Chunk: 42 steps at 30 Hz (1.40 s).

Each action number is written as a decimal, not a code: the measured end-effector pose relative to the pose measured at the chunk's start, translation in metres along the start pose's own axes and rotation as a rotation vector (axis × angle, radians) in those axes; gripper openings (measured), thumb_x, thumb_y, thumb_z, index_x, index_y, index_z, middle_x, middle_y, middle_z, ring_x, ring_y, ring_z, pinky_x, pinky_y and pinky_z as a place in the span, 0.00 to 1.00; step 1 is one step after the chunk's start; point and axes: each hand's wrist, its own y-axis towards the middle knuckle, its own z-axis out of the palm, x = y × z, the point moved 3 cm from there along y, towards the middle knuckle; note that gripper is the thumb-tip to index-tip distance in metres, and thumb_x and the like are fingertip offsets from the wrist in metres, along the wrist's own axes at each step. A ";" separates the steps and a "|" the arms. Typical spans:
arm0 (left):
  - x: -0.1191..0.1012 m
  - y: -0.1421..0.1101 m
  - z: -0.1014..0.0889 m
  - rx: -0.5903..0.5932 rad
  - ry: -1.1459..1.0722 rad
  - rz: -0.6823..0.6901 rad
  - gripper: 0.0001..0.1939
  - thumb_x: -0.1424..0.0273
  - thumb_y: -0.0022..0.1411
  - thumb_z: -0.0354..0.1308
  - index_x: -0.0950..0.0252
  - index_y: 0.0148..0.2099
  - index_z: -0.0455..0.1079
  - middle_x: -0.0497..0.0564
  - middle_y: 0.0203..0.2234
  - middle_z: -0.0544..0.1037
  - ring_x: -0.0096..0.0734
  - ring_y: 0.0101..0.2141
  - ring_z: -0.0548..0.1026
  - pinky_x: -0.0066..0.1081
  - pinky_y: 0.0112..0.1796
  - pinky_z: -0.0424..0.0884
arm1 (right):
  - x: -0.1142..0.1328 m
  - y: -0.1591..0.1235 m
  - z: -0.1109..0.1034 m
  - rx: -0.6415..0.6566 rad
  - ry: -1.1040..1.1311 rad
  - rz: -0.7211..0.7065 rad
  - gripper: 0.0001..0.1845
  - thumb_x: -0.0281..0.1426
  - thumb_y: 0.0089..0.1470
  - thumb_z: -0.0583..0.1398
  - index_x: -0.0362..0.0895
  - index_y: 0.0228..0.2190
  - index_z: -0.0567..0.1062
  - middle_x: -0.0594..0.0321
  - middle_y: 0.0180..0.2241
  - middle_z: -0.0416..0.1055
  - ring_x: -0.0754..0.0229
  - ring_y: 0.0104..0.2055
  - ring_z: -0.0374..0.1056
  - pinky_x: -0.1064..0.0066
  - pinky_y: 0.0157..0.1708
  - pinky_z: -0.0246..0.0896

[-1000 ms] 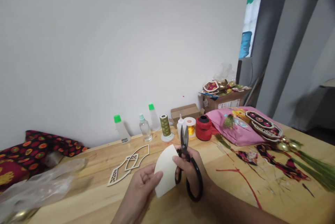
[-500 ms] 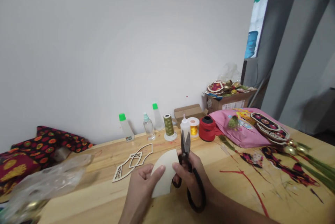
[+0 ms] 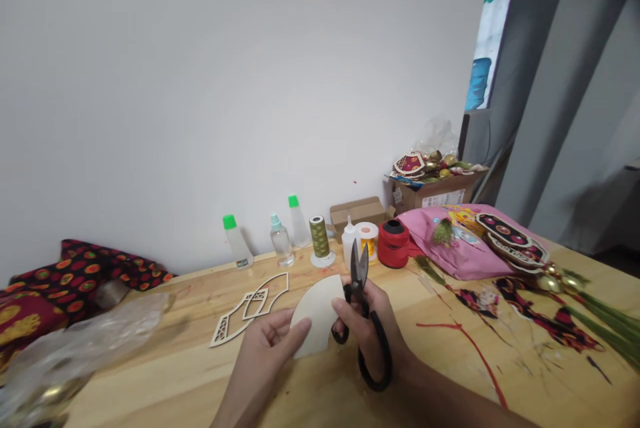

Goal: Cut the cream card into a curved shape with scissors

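Near the middle of the tabletop (image 3: 190, 381), between the two hands, is a curved white piece (image 3: 317, 311), raised in front of the person. The left hand (image 3: 270, 351) is clamped on its left side, thumb across the front and the other fingers curled towards the back, which seems meant to steady it. The right hand (image 3: 380, 328) is closed round black-handled scissors (image 3: 359, 285), its thumb lying at the white piece's right edge. That grip probably lets it support the piece without putting the tool down; whether a finger backs the edge from behind, I cannot tell.

The white piece has its rounded edge facing far and left. Its long axis seems to slant from near left to far right, though the left thumb and fingers hide part of the outline. The scissors point away from the person, tips up and far, loops near, their long axis leaning slightly right at the near end. Their blades stand a little apart, beside the piece's right edge.

Left of the white piece, thin cut-out frames (image 3: 220, 333) lie overlapping. At the far side, a green thread spool (image 3: 320, 241) and a red thread cone (image 3: 393, 249) stand upright, presumably so they remain within reach and out of the way.
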 end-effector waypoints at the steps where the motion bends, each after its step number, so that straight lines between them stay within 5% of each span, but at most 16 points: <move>1: 0.000 0.001 -0.001 -0.001 0.049 -0.001 0.12 0.63 0.40 0.63 0.68 0.25 0.74 0.50 0.16 0.75 0.27 0.17 0.69 0.25 0.22 0.63 | -0.001 0.000 0.000 0.010 -0.027 -0.021 0.12 0.34 0.47 0.57 0.41 0.32 0.62 0.71 0.19 0.57 0.68 0.18 0.59 0.76 0.17 0.55; 6: 0.004 0.005 -0.006 -0.008 0.267 0.017 0.16 0.61 0.43 0.59 0.67 0.13 0.65 0.46 0.08 0.67 0.19 0.12 0.59 0.22 0.15 0.51 | -0.003 -0.003 -0.002 0.095 -0.158 -0.101 0.09 0.32 0.48 0.56 0.42 0.33 0.63 0.72 0.19 0.57 0.69 0.18 0.57 0.76 0.17 0.54; 21: 0.007 0.005 -0.007 0.177 0.202 0.055 0.13 0.64 0.48 0.56 0.67 0.19 0.67 0.46 0.14 0.68 0.22 0.17 0.61 0.23 0.21 0.55 | 0.003 0.001 -0.002 0.039 -0.084 -0.020 0.10 0.33 0.46 0.57 0.41 0.31 0.65 0.72 0.18 0.56 0.69 0.17 0.57 0.77 0.16 0.55; 28: 0.013 0.008 -0.008 0.083 0.207 0.014 0.18 0.59 0.45 0.58 0.68 0.16 0.64 0.43 0.10 0.61 0.19 0.15 0.55 0.23 0.19 0.49 | 0.000 0.000 -0.002 0.037 -0.093 -0.048 0.12 0.34 0.46 0.57 0.41 0.33 0.65 0.72 0.18 0.56 0.68 0.17 0.58 0.77 0.16 0.55; 33: 0.011 0.008 -0.005 0.108 0.116 0.007 0.13 0.65 0.45 0.59 0.68 0.17 0.68 0.43 0.10 0.66 0.19 0.15 0.58 0.22 0.19 0.53 | -0.001 0.001 -0.002 0.019 -0.073 -0.043 0.12 0.33 0.46 0.57 0.40 0.34 0.65 0.72 0.17 0.57 0.69 0.17 0.57 0.77 0.16 0.54; 37: 0.003 0.006 -0.005 0.217 -0.063 -0.027 0.07 0.70 0.48 0.57 0.66 0.31 0.74 0.48 0.21 0.76 0.26 0.22 0.70 0.25 0.27 0.64 | 0.000 0.003 -0.004 -0.045 -0.009 0.008 0.15 0.35 0.44 0.58 0.40 0.33 0.65 0.73 0.17 0.56 0.68 0.17 0.58 0.77 0.15 0.54; 42: 0.004 0.011 -0.021 -0.053 -0.304 -0.105 0.17 0.72 0.44 0.62 0.66 0.40 0.71 0.54 0.32 0.78 0.31 0.33 0.74 0.30 0.39 0.67 | 0.003 0.004 -0.007 -0.094 0.050 0.030 0.17 0.37 0.42 0.60 0.41 0.33 0.64 0.72 0.16 0.58 0.67 0.16 0.58 0.76 0.15 0.57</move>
